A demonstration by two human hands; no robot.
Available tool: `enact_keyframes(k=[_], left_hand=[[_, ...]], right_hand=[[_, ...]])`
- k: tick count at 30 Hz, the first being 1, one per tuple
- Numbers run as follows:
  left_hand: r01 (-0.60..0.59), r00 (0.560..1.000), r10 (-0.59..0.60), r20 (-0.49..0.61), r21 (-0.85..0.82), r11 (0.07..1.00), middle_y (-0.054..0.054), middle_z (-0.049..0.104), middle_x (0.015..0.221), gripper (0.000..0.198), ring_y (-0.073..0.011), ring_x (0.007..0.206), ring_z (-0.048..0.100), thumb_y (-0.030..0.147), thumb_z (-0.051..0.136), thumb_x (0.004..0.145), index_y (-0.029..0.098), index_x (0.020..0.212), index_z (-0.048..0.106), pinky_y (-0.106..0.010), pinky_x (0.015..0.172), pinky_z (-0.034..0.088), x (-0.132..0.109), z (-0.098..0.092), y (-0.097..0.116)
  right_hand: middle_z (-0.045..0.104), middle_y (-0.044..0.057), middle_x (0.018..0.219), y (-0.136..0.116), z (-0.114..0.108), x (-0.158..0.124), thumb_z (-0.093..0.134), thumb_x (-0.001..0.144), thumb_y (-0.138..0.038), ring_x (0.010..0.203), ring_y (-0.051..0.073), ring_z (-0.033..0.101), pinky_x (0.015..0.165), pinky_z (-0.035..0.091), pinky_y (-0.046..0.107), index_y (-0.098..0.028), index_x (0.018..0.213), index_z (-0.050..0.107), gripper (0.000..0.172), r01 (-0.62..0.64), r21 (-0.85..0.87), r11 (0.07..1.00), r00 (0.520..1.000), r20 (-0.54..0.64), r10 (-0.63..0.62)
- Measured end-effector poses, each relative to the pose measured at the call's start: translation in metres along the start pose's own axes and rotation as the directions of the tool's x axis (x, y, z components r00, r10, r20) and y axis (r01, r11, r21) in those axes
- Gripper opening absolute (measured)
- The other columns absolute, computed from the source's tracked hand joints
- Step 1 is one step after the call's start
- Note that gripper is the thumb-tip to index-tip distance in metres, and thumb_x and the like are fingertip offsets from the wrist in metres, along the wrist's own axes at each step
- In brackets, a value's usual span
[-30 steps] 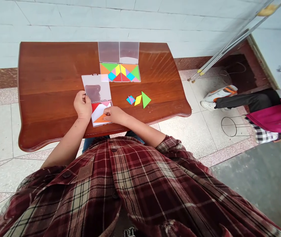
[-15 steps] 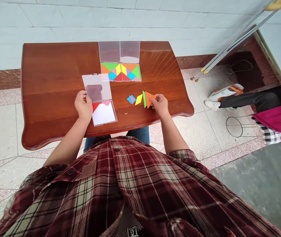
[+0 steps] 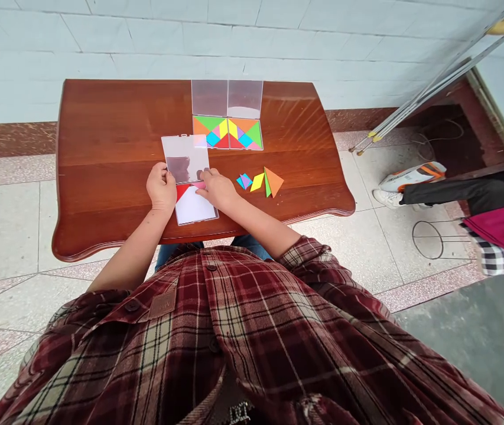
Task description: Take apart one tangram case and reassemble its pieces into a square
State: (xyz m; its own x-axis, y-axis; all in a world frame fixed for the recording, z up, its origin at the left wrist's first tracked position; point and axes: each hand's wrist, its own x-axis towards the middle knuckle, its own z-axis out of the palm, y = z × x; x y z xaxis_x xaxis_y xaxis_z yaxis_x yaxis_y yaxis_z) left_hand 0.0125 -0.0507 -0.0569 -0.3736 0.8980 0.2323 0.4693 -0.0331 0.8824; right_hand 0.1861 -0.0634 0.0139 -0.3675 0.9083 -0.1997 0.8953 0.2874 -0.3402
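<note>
An open clear-lidded tangram case [image 3: 196,206] lies near the table's front edge, its lid [image 3: 185,147] folded back. In its white tray are a red triangle [image 3: 181,190] and a pink triangle [image 3: 200,185] along the hinge side. My left hand [image 3: 162,189] has its fingers curled at the case's left edge. My right hand [image 3: 218,190] reaches over the tray's right side, its closed fingers at the pink triangle and partly covering it. Right of the case lie loose blue and purple pieces [image 3: 244,181], a yellow parallelogram [image 3: 257,182], a green triangle [image 3: 267,183] and an orange triangle [image 3: 274,180].
Two filled tangram cases [image 3: 228,133] stand open side by side at the back of the wooden table [image 3: 114,159]; the front case's lid overlaps one. Crutches [image 3: 393,112] lean at the right. A seated person's leg [image 3: 442,188] and a wire ring stand [image 3: 428,239] are beyond.
My right hand has let go of the orange triangle and moved left to the pink triangle in the tray. My left hand stays at the case's edge. The view has shifted slightly.
</note>
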Motion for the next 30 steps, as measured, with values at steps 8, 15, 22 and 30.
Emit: enact_keyframes(k=[8, 15, 22, 30], left_hand=[[-0.003, 1.000, 0.004, 0.031, -0.016, 1.000, 0.002, 0.056, 0.070, 0.012, -0.0117, 0.063, 0.054, 0.014, 0.049, 0.081, 0.020, 0.089, 0.056, -0.027, 0.069, 0.048, -0.002, -0.001, 0.009], [-0.001, 1.000, 0.001, 0.012, 0.040, 0.999, 0.002, 0.054, 0.067, 0.015, -0.0124, 0.062, 0.052, 0.013, 0.049, 0.079, 0.019, 0.089, 0.058, -0.029, 0.071, 0.048, -0.001, -0.002, 0.008], [0.001, 1.000, -0.001, 0.009, 0.032, 0.999, 0.001, 0.056, 0.071, 0.013, -0.0123, 0.064, 0.054, 0.014, 0.050, 0.080, 0.019, 0.090, 0.057, -0.028, 0.071, 0.049, -0.001, -0.003, 0.011], [0.000, 1.000, 0.000, 0.006, 0.052, 0.999, 0.001, 0.056, 0.072, 0.009, -0.0135, 0.064, 0.056, 0.017, 0.050, 0.081, 0.019, 0.088, 0.055, -0.031, 0.075, 0.051, 0.001, -0.003, 0.009]], right_hand=[[0.057, 0.022, 0.125, -0.011, 0.002, 0.010, 0.034, 0.098, -0.014, 0.103, 0.026, 0.065, 0.082, 0.050, 0.034, -0.006, 0.125, 0.055, 0.034, -0.017, -0.251, 0.968, 0.998, 0.050, 0.031], [0.067, 0.017, 0.109, 0.001, -0.005, 0.011, 0.030, 0.102, -0.020, 0.098, 0.023, 0.064, 0.079, 0.045, 0.030, -0.009, 0.114, 0.060, 0.034, 0.003, -0.138, 0.990, 0.999, -0.053, -0.010], [0.066, 0.004, 0.081, 0.085, -0.025, -0.018, 0.043, 0.090, -0.013, 0.074, 0.015, 0.058, 0.073, 0.042, 0.026, -0.015, 0.094, 0.063, 0.021, -0.170, 0.335, 0.927, 0.909, -0.311, 0.279], [0.062, 0.004, 0.076, 0.135, -0.023, -0.039, 0.050, 0.081, -0.013, 0.075, 0.018, 0.055, 0.075, 0.043, 0.031, -0.018, 0.076, 0.060, 0.012, -0.315, 0.338, 0.887, 0.876, -0.257, 0.408]])
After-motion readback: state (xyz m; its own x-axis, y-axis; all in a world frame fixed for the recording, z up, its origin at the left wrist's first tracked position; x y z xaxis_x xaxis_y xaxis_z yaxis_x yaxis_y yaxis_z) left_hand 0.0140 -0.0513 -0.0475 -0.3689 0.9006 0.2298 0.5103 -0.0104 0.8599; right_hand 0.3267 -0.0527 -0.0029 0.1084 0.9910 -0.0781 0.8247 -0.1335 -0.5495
